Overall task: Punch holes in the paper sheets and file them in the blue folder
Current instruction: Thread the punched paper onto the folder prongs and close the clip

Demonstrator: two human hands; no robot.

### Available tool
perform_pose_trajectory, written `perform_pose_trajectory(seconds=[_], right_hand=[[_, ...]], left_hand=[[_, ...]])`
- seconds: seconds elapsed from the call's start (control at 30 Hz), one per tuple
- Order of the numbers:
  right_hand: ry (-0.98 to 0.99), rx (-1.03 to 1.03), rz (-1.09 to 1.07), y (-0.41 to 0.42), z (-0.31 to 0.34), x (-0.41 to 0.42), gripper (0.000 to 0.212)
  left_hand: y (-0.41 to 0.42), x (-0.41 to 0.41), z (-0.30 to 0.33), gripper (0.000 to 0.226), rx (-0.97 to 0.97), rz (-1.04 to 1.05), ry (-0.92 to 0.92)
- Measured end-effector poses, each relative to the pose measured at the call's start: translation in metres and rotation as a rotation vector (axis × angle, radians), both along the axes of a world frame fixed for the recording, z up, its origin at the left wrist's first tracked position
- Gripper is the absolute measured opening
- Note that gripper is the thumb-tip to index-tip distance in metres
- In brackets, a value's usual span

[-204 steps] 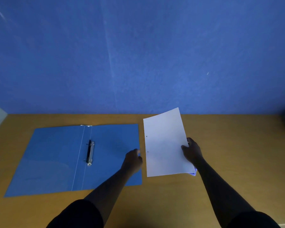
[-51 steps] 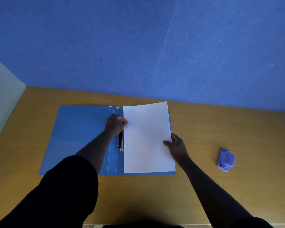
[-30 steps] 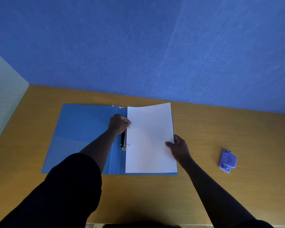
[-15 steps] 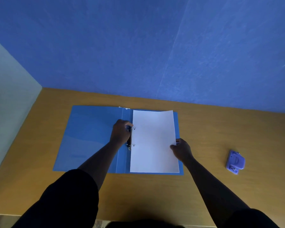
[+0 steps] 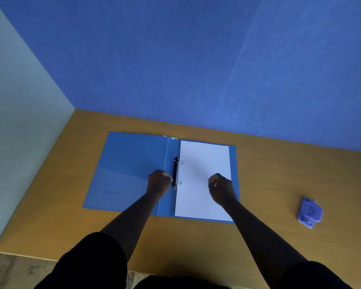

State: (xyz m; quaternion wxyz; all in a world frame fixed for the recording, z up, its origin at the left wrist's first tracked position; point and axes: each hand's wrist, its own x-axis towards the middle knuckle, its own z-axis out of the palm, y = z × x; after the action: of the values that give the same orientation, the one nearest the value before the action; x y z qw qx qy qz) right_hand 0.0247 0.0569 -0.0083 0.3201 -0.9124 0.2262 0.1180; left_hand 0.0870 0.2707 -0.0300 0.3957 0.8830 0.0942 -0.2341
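Observation:
The blue folder (image 5: 129,170) lies open and flat on the wooden desk. White paper sheets (image 5: 202,161) rest on its right half, with the two metal rings of the black ring clip (image 5: 176,172) passing through their punched holes. My left hand (image 5: 159,181) is curled just left of the clip, its fingertips at the clip's lower end. My right hand (image 5: 221,189) hovers loosely curled over the lower right part of the paper, holding nothing.
A small purple hole punch (image 5: 309,212) lies on the desk (image 5: 279,184) to the right. A blue wall (image 5: 196,69) backs the desk and a pale panel (image 5: 19,122) borders its left. The desk's front edge is near my body.
The sheets have dropped flat onto the rings. My right hand let go of the paper's right edge and moved onto the sheet. My left hand slid down beside the clip.

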Motion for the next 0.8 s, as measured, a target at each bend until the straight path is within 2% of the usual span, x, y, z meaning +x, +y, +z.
perform_pose_trajectory(seconds=[0.2,0.57,0.8], right_hand=[[-0.043,0.149,0.214,0.05,-0.012,0.016,0.019],[0.089,0.311,0.081,0.063,-0.039,0.028,0.017],[0.108,0.368,0.025,0.064,-0.044,0.027,0.02]], left_hand=[[0.001,-0.005,-0.004,0.017,0.037,-0.022,0.03],[-0.003,-0.004,-0.004,0.02,-0.101,0.132,0.069],[-0.004,-0.002,-0.006,0.021,-0.029,0.093,0.037]])
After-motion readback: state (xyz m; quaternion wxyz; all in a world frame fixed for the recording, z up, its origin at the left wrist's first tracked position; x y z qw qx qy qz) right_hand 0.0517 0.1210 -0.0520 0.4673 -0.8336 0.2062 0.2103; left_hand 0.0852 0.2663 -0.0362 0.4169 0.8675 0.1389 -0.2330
